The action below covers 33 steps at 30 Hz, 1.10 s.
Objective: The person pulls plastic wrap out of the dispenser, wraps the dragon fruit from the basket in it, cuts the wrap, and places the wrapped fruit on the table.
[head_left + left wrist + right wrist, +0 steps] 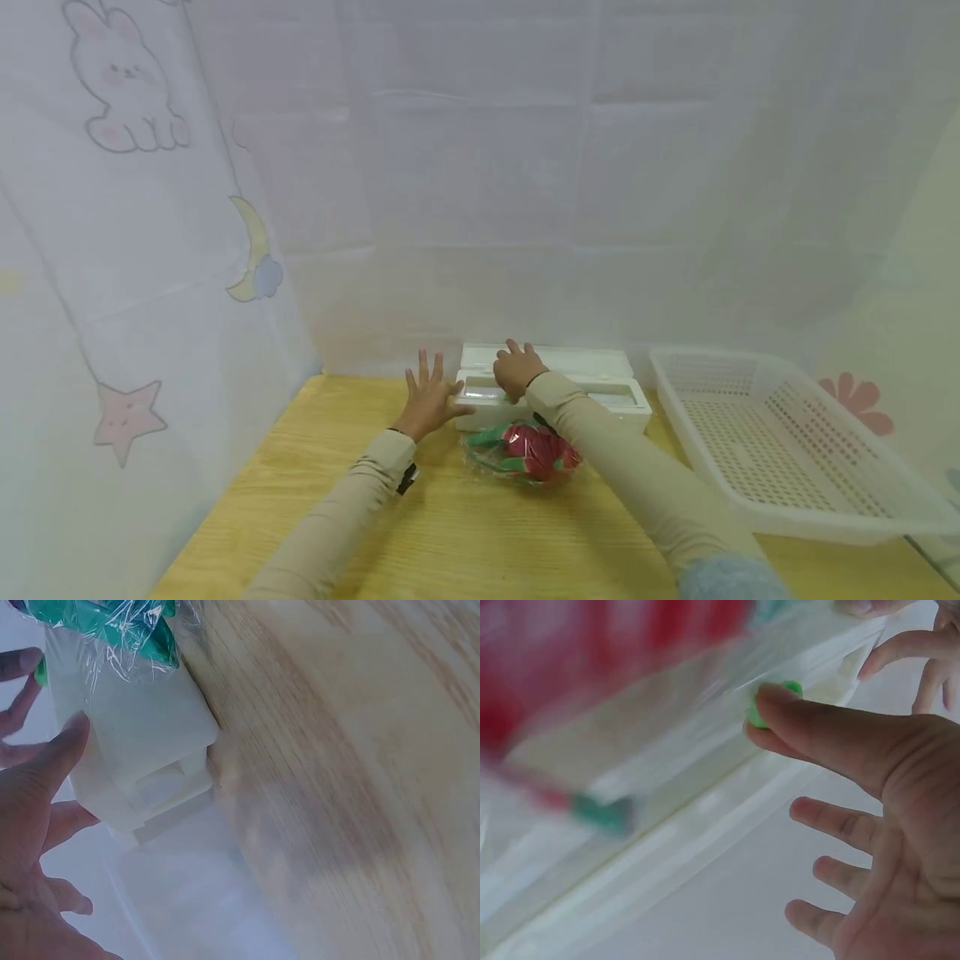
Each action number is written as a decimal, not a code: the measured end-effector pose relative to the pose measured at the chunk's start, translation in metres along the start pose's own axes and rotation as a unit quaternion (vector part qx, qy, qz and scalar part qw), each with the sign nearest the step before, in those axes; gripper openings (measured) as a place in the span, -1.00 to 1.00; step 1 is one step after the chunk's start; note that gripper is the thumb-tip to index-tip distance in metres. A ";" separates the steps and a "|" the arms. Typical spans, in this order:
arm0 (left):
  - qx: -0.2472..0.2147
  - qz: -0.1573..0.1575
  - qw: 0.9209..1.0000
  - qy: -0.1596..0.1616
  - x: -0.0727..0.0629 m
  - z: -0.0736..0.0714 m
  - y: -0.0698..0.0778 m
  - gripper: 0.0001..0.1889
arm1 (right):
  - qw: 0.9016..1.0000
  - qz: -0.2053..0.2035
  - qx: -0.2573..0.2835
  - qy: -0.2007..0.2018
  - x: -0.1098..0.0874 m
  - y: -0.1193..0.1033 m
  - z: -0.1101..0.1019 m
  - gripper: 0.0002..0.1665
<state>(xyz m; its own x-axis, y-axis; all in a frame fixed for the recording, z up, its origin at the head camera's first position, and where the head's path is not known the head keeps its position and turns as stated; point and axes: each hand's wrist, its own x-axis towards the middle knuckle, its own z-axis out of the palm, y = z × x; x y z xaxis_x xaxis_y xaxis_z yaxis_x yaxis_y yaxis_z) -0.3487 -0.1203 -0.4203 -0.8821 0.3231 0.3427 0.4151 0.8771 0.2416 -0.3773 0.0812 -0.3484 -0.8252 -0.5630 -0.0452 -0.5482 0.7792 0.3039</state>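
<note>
I see the right hand (515,372) pinching a small green piece (754,717) at the open white box (491,413); the left hand (427,405), fingers spread, touches its nine o'clock end.

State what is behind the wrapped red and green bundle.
Behind the bundle is a white box, its lid open. The bundle and right sleeve hide part of the box's front from sight.

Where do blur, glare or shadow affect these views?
Right wrist: the wrapped red-and-green bundle is badly blurred, while the right hand is fairly sharp; left wrist: bright glints on the bundle's plastic wrap, a soft shadow on the wooden tabletop; head: muted, fairly even light over the white box.
</note>
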 end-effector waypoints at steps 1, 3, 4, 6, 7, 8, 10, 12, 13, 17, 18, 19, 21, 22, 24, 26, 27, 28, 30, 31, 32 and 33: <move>0.003 0.001 1.000 0.000 0.000 0.000 0.001 -0.31 | 1.000 0.003 -0.007 -0.003 -0.002 0.005 0.003 -0.79; 0.009 0.000 1.000 0.000 0.000 -0.001 0.002 -0.31 | 1.000 0.006 -0.009 -0.005 -0.008 0.016 0.009 -0.76; 0.013 -0.003 1.000 0.000 0.001 -0.003 0.001 -0.32 | 1.000 0.007 -0.009 -0.001 -0.008 0.021 0.011 -0.75; 0.014 -0.009 1.000 0.000 0.001 -0.008 -0.002 -0.32 | 1.000 0.007 -0.008 0.006 -0.009 0.029 0.014 -0.71; 0.009 -0.009 1.000 0.001 0.001 -0.009 -0.003 -0.32 | 1.000 0.005 0.000 0.009 -0.010 0.032 0.014 -0.71; 0.006 -0.008 1.000 0.000 0.001 -0.010 -0.004 -0.33 | 1.000 0.002 0.007 0.010 -0.011 0.035 0.015 -0.70; -0.001 -0.005 1.000 -0.003 0.001 -0.010 -0.006 -0.33 | 1.000 -0.006 0.025 0.012 -0.015 0.038 0.015 -0.71; -0.013 -0.006 1.000 -0.007 0.000 -0.008 -0.007 -0.32 | 0.999 -0.017 0.042 0.013 -0.020 0.038 0.014 -0.73; -0.017 -0.007 1.000 -0.009 -0.001 -0.006 -0.008 -0.32 | 0.998 -0.023 0.054 0.014 -0.023 0.038 0.014 -0.74; -0.025 -0.015 1.000 -0.009 -0.003 -0.003 -0.011 -0.31 | 0.996 -0.045 0.076 0.021 -0.031 0.037 0.011 -0.79; -0.026 -0.014 1.000 -0.008 -0.003 -0.002 -0.012 -0.31 | 0.996 -0.046 0.077 0.023 -0.033 0.038 0.011 -0.80; -0.026 -0.013 1.000 -0.007 -0.003 -0.002 -0.012 -0.31 | 0.995 -0.047 0.082 0.026 -0.035 0.038 0.011 -0.80; -0.027 -0.012 1.000 -0.005 -0.003 -0.002 -0.011 -0.31 | 0.995 -0.049 0.086 0.032 -0.037 0.040 0.013 -0.81; -0.025 -0.013 1.000 -0.005 -0.003 -0.002 -0.011 -0.31 | 0.994 -0.049 0.091 0.035 -0.038 0.042 0.014 -0.81; -0.024 -0.013 1.000 -0.006 -0.002 -0.004 -0.011 -0.31 | 0.993 -0.047 0.101 0.037 -0.041 0.044 0.016 -0.82; -0.024 -0.012 1.000 -0.006 -0.002 -0.005 -0.011 -0.31 | 0.991 -0.047 0.114 0.043 -0.045 0.046 0.016 -0.84; -0.026 -0.013 1.000 -0.009 -0.002 -0.005 -0.012 -0.31 | 0.991 -0.048 0.117 0.048 -0.048 0.046 0.015 -0.84; -0.029 -0.013 0.999 -0.011 -0.003 -0.005 -0.012 -0.31 | 0.990 -0.047 0.121 0.052 -0.050 0.046 0.016 -0.85; -0.035 -0.013 0.999 -0.013 -0.003 -0.005 -0.011 -0.31 | 0.989 -0.047 0.125 0.061 -0.055 0.046 0.015 -0.85; -0.036 -0.012 0.999 -0.013 -0.004 -0.005 -0.011 -0.32 | 0.989 -0.047 0.125 0.066 -0.056 0.046 0.016 -0.85; -0.040 -0.012 0.999 -0.013 -0.004 -0.005 -0.010 -0.32 | 0.989 -0.045 0.127 0.068 -0.056 0.047 0.017 -0.85; -0.044 -0.012 0.999 -0.014 -0.005 -0.005 -0.010 -0.32 | 0.988 -0.045 0.128 0.070 -0.057 0.048 0.019 -0.84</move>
<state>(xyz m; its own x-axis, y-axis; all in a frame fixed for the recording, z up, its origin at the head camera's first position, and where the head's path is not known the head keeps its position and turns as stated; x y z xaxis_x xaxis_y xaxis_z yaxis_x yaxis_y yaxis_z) -0.3475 -0.1321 -0.4195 -0.8973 0.3130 0.3114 0.4106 0.8508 0.3280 -0.3590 0.1555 -0.3489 -0.7548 -0.6514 0.0772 -0.6493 0.7587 0.0534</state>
